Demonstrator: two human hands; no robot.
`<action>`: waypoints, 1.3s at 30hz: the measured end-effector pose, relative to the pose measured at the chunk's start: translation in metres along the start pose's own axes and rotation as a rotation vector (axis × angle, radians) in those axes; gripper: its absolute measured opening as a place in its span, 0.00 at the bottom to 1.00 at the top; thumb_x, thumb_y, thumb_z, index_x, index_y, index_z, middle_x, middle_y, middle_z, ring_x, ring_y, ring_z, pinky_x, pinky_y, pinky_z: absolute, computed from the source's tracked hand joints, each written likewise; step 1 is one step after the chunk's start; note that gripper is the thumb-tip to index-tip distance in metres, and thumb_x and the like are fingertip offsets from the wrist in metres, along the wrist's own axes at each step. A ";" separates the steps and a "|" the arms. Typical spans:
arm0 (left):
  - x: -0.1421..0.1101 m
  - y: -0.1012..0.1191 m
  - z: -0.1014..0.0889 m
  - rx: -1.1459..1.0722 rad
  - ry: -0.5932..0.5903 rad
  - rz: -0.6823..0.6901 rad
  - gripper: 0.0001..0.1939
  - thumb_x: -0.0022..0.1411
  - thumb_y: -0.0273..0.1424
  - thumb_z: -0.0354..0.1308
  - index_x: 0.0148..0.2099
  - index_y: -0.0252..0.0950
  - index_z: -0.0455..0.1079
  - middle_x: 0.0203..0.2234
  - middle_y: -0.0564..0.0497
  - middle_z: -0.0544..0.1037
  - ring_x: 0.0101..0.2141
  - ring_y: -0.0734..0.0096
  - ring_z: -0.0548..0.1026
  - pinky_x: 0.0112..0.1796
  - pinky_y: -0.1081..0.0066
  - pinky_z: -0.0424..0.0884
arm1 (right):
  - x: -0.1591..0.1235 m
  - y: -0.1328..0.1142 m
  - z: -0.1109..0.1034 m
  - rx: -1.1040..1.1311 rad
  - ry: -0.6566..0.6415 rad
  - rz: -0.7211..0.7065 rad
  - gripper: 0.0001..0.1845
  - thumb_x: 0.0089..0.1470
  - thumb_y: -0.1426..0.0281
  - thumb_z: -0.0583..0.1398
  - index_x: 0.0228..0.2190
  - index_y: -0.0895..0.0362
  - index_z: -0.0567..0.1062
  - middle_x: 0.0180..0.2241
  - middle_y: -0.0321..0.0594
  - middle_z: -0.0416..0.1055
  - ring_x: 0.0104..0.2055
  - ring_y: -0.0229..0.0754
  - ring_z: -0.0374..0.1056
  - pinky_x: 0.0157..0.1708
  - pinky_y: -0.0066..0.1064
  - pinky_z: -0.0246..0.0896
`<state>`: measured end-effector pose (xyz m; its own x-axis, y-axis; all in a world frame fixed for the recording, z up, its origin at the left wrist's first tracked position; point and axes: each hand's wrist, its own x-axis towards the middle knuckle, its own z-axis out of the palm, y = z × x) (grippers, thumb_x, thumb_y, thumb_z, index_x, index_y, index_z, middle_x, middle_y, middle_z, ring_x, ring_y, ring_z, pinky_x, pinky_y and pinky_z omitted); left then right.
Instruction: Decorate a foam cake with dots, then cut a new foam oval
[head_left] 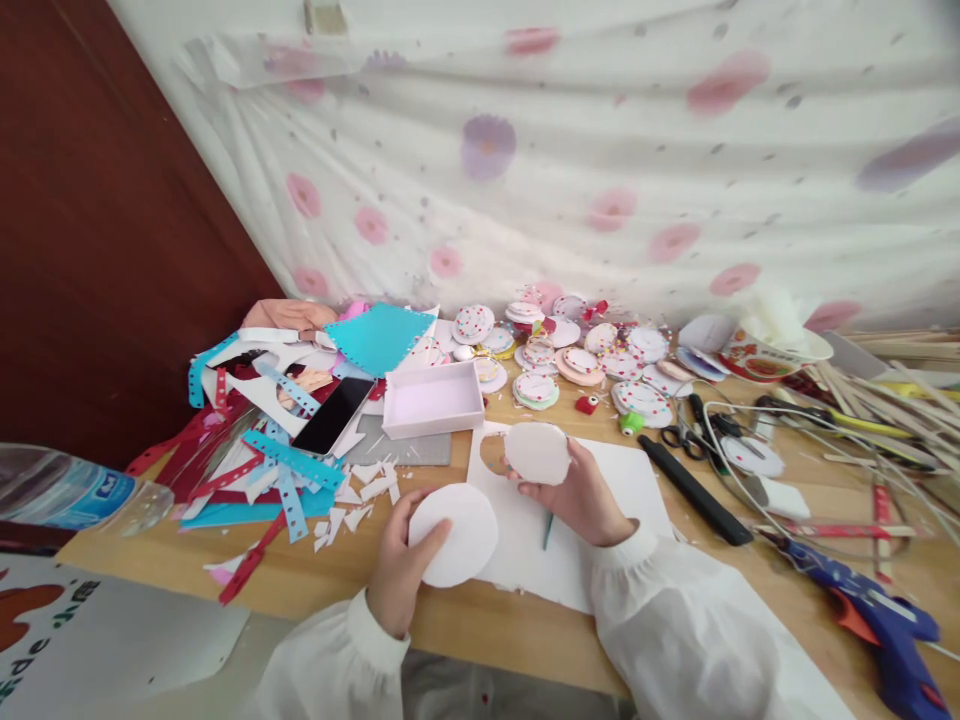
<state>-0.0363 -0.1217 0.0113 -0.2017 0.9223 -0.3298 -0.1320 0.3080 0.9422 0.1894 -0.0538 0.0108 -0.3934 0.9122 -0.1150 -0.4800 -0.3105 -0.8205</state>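
Note:
My left hand (405, 560) grips a round white paper disc (459, 535) by its left edge, thumb on top, near the table's front edge. A second, slightly smaller white disc (536, 453) is in my right hand (585, 495), held from below and the right, a little higher and farther away. The two discs are apart. Beneath my right hand lies a large white paper sheet (622, 480) with a round hole cut near its upper left. A thin dark green stick (547, 532) rests on this sheet, partly hidden by the hand.
Colourful paper scraps and a phone (334, 415) crowd the left. Behind the sheet stand a white box (435, 400) and several pin-studded discs (536, 388). Scissors (684, 440), a black bar (694, 490) and a blue glue gun (862, 610) lie right. A plastic bottle (82, 487) is far left.

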 end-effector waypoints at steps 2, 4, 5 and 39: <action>0.008 0.003 0.012 0.069 -0.024 0.075 0.25 0.48 0.38 0.67 0.48 0.36 0.67 0.45 0.46 0.76 0.45 0.57 0.74 0.43 0.64 0.72 | 0.000 0.000 -0.003 0.159 -0.019 0.021 0.29 0.57 0.49 0.48 0.49 0.56 0.69 0.42 0.49 0.75 0.38 0.44 0.72 0.36 0.34 0.66; 0.017 0.006 0.024 0.145 -0.043 0.135 0.24 0.48 0.37 0.66 0.47 0.36 0.68 0.43 0.46 0.76 0.44 0.59 0.75 0.43 0.64 0.72 | 0.000 0.000 -0.007 0.260 0.004 0.020 0.29 0.56 0.49 0.50 0.49 0.55 0.69 0.41 0.48 0.76 0.36 0.43 0.71 0.33 0.32 0.65; 0.020 0.008 0.030 0.181 -0.054 0.155 0.23 0.48 0.37 0.66 0.47 0.36 0.68 0.43 0.46 0.76 0.43 0.59 0.75 0.43 0.64 0.72 | -0.001 0.000 -0.009 0.289 0.019 0.016 0.29 0.56 0.49 0.50 0.49 0.55 0.69 0.40 0.48 0.76 0.35 0.43 0.71 0.31 0.32 0.64; 0.024 0.012 0.025 0.361 -0.333 0.180 0.17 0.56 0.36 0.60 0.47 0.36 0.73 0.46 0.44 0.77 0.49 0.54 0.73 0.51 0.59 0.68 | -0.037 -0.055 -0.102 -2.097 1.063 0.371 0.14 0.57 0.77 0.49 0.36 0.67 0.74 0.37 0.61 0.73 0.43 0.60 0.70 0.37 0.44 0.61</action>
<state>-0.0187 -0.0898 0.0164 0.1370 0.9742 -0.1794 0.2316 0.1446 0.9620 0.3102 -0.0437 0.0030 0.4595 0.8833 0.0926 0.8741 -0.4683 0.1291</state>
